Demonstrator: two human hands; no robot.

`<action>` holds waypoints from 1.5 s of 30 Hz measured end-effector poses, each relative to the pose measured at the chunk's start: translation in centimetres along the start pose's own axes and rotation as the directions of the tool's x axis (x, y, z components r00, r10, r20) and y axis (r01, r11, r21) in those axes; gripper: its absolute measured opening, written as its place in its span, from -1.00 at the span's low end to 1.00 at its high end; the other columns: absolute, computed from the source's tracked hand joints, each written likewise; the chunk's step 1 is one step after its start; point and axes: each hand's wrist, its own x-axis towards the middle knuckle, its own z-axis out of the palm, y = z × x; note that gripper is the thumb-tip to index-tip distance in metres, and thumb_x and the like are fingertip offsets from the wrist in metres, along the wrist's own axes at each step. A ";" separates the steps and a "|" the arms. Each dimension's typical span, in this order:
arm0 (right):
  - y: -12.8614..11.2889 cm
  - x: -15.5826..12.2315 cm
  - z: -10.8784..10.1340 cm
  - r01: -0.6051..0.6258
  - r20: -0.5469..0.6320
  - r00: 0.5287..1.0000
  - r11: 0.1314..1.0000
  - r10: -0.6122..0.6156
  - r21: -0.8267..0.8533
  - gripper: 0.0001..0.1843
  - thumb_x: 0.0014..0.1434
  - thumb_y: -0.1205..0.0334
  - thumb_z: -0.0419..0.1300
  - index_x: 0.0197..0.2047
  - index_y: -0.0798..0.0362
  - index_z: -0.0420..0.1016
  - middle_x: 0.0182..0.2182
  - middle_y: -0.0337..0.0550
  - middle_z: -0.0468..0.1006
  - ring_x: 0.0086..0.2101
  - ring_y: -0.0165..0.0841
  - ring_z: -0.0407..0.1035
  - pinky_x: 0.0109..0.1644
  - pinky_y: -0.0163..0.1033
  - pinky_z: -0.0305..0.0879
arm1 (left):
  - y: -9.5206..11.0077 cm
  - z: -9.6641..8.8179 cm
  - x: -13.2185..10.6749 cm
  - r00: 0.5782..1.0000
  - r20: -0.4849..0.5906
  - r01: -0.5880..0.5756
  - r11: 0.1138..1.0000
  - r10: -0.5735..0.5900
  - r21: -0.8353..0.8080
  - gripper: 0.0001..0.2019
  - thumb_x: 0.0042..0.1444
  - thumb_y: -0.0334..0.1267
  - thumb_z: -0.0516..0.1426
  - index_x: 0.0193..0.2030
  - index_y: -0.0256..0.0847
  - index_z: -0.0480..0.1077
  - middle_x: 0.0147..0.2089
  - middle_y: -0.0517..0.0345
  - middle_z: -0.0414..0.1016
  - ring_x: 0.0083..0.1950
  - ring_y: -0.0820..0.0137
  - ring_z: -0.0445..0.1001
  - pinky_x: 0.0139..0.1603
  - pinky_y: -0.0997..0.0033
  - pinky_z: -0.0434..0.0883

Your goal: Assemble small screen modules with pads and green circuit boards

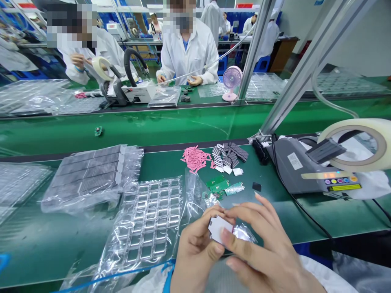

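Observation:
A small white rectangular part [218, 228] with a dark notch on one edge is held between my two hands. My left hand [197, 248] grips it from the left with thumb and fingers. On its face presses the thumb of my right hand [262, 240], whose fingers curl over the far edge. Just beyond my hands lie green circuit boards [217, 183] and a small black piece [256, 186]. Farther back are a heap of pink strips [195, 158] and stacked black and white pieces [230, 154].
To the left are a clear compartment tray [152, 215] in plastic film and a bagged stack of grey trays [91, 169]. A tape dispenser [305, 167] with its cable stands at right. Across the green conveyor belt [171, 126], carrying a small board [98, 131], co-workers sit near a pink fan [232, 79].

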 end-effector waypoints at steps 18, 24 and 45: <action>1.8 0.0 0.4 -0.045 -0.096 0.994 0.998 0.049 0.043 -0.86 0.14 0.17 0.18 -0.29 0.08 0.43 -0.44 -0.26 0.45 -0.38 -0.38 0.33 0.16 0.06 -0.04 | -0.2 -1.3 0.7 0.927 0.183 -0.376 0.789 0.328 0.486 -0.63 0.03 -0.27 0.20 0.00 0.09 0.36 0.17 0.15 0.38 0.23 0.25 0.27 0.26 0.14 0.17; 3.0 -1.2 -0.5 -0.025 0.201 0.979 1.000 0.024 0.001 -0.81 0.11 0.10 0.23 -0.36 0.05 0.41 -0.45 -0.31 0.42 -0.36 -0.38 0.28 0.21 0.02 -0.15 | 2.3 -1.5 1.8 0.630 0.762 -0.766 -0.041 0.149 0.641 -0.80 0.06 -0.45 0.15 -0.17 -0.16 0.38 0.00 0.13 0.56 0.25 0.30 0.28 0.40 0.15 -0.39; 5.2 -5.6 5.9 -0.129 0.603 0.774 0.980 0.195 -0.151 -0.83 -0.17 0.52 0.23 -0.62 0.09 0.37 -0.65 -0.16 0.47 -0.58 -0.29 0.33 -0.43 -0.20 0.11 | -0.9 1.4 1.9 0.850 0.174 0.526 0.821 -0.497 -0.224 -0.82 -0.12 -0.31 0.32 -0.52 -0.22 0.37 -0.48 0.21 0.51 -0.22 0.38 0.51 -0.09 0.42 0.27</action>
